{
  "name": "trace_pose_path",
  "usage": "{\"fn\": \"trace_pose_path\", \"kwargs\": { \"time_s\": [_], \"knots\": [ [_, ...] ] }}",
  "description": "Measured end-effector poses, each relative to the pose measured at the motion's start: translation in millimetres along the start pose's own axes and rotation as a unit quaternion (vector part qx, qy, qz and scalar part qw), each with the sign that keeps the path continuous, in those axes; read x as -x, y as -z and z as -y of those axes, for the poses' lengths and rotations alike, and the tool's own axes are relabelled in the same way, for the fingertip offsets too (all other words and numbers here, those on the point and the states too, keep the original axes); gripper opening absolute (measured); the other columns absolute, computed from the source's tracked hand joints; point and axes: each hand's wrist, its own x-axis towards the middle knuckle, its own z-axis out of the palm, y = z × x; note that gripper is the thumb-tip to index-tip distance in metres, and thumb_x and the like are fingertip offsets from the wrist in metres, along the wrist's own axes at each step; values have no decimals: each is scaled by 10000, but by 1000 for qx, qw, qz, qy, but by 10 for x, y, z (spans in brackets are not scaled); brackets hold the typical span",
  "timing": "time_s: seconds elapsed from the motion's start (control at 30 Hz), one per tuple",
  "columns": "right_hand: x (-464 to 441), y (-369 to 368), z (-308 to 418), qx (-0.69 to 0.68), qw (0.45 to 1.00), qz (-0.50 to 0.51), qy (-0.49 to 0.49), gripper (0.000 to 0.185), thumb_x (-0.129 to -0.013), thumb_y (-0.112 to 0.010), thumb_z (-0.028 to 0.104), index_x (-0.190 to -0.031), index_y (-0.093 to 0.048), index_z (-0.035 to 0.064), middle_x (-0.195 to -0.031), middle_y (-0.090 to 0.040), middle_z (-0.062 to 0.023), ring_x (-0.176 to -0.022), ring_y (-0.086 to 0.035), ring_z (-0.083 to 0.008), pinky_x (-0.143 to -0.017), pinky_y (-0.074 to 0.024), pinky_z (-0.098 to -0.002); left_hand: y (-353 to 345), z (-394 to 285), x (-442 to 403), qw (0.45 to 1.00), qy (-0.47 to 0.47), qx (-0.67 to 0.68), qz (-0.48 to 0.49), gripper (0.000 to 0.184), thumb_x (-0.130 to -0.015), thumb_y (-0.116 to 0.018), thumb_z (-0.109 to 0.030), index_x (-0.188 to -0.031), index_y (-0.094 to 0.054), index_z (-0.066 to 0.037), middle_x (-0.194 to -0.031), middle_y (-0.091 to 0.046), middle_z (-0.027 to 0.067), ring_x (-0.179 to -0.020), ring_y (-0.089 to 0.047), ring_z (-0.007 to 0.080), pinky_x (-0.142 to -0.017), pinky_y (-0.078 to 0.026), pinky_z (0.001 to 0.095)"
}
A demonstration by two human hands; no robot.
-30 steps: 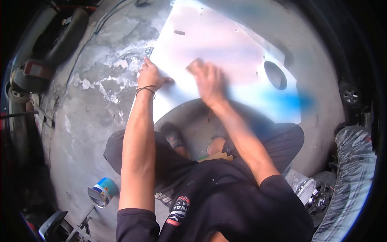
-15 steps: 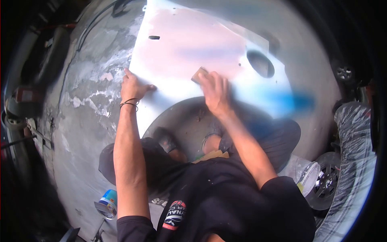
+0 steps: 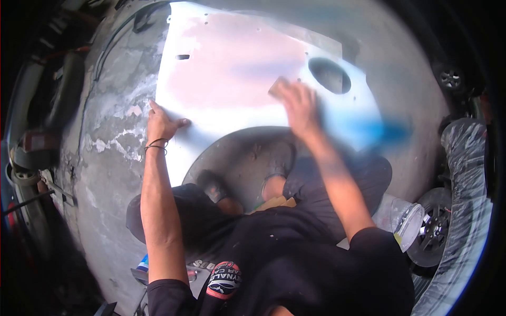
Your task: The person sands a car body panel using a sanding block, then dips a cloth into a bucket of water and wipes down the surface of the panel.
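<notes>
A white car fender [image 3: 211, 113] with a broad pinkish patch, an oval hole and a curved wheel arch lies in front of me. My left hand [image 3: 163, 124] grips its left edge, with the thumb on top of the panel. Under the fingers of my right hand [image 3: 301, 108] is a brown piece of sandpaper [image 3: 275, 87], pressed on the fender near the patch's lower right. Motion smears this hand, and its fingers partly cover the sandpaper. Whether a block backs the sandpaper I cannot tell.
The concrete floor [image 3: 113, 174] is stained and patchy. At my right stand a clear bucket [image 3: 403, 221], a wheel [image 3: 435, 226] and a long plastic-wrapped part [image 3: 464, 174]. A blue can [image 3: 142, 266] sits by my left elbow, partly hidden.
My right hand has slid the sandpaper to the right across the fender, toward the oval hole. My left hand keeps its grip on the edge. The whole view has shifted slightly.
</notes>
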Motion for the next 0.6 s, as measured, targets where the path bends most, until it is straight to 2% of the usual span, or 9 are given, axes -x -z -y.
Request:
{"fn": "trace_pose_path", "kwargs": {
  "time_s": [0.03,0.13,0.2,0.33,0.4,0.43,0.5,0.57,0.6],
  "knots": [
    [-148,-50,-162,-5,998,-63,22,443,-1023,-666,112,-1462,-708,150,-1444,-691,-86,-1347,-601,-371,-1086,-473,-589,-1,19,19,1000,-5,-3,-3,1543,-673,-1071,-433,-1681,-86,196,-1524,-532,398,-1383,-616,478,-1160,-541,450],
    [-404,165,-277,19,998,-50,-36,425,-1014,-666,113,-1434,-724,142,-1380,-711,-68,-1327,-616,-343,-1063,-492,-535,-32,60,62,999,-27,-8,-26,1523,-678,-1067,-431,-1677,-106,200,-1523,-535,395,-1373,-626,473,-1150,-549,451],
    [-317,195,-737,-1,995,49,84,432,-1064,-674,173,-1492,-699,223,-1471,-666,-150,-1371,-591,-392,-1191,-410,-571,10,11,64,1000,-15,0,-24,1516,-678,-1067,-426,-1672,-114,206,-1521,-537,397,-1368,-629,473,-1145,-552,452],
    [-244,595,-1122,-165,977,117,66,469,-989,-665,79,-1420,-741,248,-1441,-687,-122,-1323,-619,-375,-1159,-405,-556,51,-43,98,1000,-21,3,-19,1496,-677,-1067,-406,-1656,-131,228,-1512,-547,399,-1357,-639,471,-1131,-564,452],
    [-351,185,-1134,-157,971,133,118,501,-970,-655,57,-1420,-742,258,-1444,-685,-115,-1310,-614,-376,-1161,-403,-557,41,5,57,1000,-14,0,-13,1506,-687,-1054,-452,-1670,-127,212,-1490,-551,379,-1341,-643,456,-1118,-568,443],
    [-337,21,-1060,-142,965,146,167,534,-950,-646,35,-1420,-743,269,-1448,-683,-107,-1296,-610,-377,-1164,-401,-558,23,-14,65,1000,-14,1,-6,1516,-696,-1041,-497,-1684,-123,195,-1468,-556,360,-1325,-647,440,-1105,-573,433],
    [-595,-108,-157,-35,962,96,255,598,-913,-630,0,-1416,-746,302,-1454,-679,-81,-1293,-592,-375,-1129,-416,-545,110,-119,87,1000,-3,-2,8,1525,-658,-1069,-421,-1651,-121,241,-1526,-536,406,-1351,-647,464,-1120,-573,441],
    [-700,-425,454,-26,962,60,265,486,-919,-644,107,-1338,-755,326,-1450,-665,10,-1311,-616,-256,-1143,-427,-498,123,-83,38,1000,-15,8,26,1550,-644,-1069,-448,-1653,-115,240,-1531,-521,424,-1345,-653,471,-1120,-573,438],
    [-686,-430,468,-37,965,50,256,486,-919,-644,107,-1338,-755,326,-1450,-665,10,-1311,-616,-256,-1143,-427,-498,181,-95,47,1000,-15,-9,23,1550,-644,-1069,-448,-1653,-115,240,-1531,-521,424,-1345,-653,471,-1120,-573,438]
  ]
}}
